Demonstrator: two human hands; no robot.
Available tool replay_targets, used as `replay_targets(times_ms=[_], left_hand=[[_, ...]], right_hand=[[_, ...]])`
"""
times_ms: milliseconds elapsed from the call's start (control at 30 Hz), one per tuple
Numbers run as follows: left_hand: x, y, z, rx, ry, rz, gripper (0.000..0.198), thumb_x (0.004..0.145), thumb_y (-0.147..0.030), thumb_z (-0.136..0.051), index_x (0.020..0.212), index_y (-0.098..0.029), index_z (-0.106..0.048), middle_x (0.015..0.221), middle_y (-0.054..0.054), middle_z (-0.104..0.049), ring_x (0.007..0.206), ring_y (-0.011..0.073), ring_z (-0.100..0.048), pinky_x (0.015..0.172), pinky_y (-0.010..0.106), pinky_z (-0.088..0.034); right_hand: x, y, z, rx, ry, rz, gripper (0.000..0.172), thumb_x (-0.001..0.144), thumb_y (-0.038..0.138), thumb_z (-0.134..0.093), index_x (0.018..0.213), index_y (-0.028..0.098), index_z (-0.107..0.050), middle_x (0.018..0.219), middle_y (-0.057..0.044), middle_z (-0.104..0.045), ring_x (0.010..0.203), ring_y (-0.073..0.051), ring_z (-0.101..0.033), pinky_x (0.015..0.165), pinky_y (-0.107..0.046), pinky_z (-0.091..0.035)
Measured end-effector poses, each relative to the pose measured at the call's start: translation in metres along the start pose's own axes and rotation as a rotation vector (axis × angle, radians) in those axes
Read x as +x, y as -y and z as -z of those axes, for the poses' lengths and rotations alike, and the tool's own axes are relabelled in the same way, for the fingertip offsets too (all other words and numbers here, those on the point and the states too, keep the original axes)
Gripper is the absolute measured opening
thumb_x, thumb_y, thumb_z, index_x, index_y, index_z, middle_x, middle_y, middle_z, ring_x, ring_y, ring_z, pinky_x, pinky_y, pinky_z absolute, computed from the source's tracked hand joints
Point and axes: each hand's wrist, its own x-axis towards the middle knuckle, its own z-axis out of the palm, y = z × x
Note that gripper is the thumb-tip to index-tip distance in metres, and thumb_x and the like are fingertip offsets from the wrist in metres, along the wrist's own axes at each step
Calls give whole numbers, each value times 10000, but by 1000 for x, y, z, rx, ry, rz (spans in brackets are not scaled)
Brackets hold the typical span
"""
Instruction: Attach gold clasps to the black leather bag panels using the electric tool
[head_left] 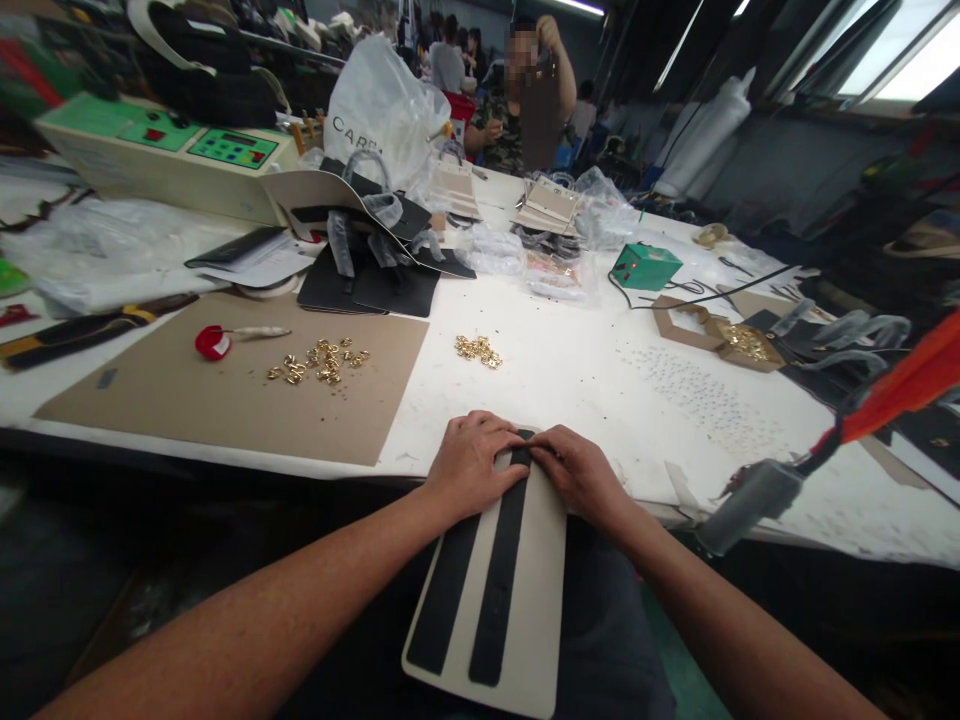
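A cream leather panel (532, 590) with two black straps (499, 590) lies over the white table's (585, 370) front edge and my lap. My left hand (472, 465) rests knuckles up on the panel's top left, fingers curled down onto it. My right hand (577, 470) presses the top of the right strap, fingers bent and pinched at the strap's end. The fingertips of both hands meet at the strap top. Small gold metal fittings (478, 349) lie loose on the table just beyond my hands.
A brown card sheet (187, 400) carries more gold fittings (319, 362) and a red-headed tool (214, 342). Black leather pieces (375, 285), plastic bags, a green box (645, 266) and a cream machine (157, 160) stand farther back. A person stands beyond the table.
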Motion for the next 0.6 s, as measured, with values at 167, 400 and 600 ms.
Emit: replay_targets(times_ms=[167, 400, 600], left_hand=[[0, -1, 2, 0, 6, 2, 308, 814, -358, -845, 1099, -282, -757, 1254, -14, -753, 1230, 273, -583, 1017, 485, -441], [0, -2, 3, -2, 16, 12, 282, 825, -362, -835, 1084, -287, -753, 1261, -2, -751, 1226, 279, -577, 1029, 484, -437], [0, 0, 1, -8, 6, 7, 295, 819, -360, -844, 1088, -289, -744, 1258, -6, -749, 1234, 275, -573, 1036, 483, -435]], right_hand=[[1, 6, 3, 28, 46, -71, 128, 1021, 269, -539, 997, 254, -665, 949, -10, -685, 918, -205, -654, 832, -319, -458], [6, 16, -3, 103, 68, -134, 143, 1007, 307, -543, 951, 248, -661, 962, -13, -680, 927, -206, -642, 851, -332, -447], [10, 21, 2, 109, 111, -244, 146, 962, 292, -572, 886, 237, -684, 927, -14, -714, 900, -220, -649, 818, -340, -439]])
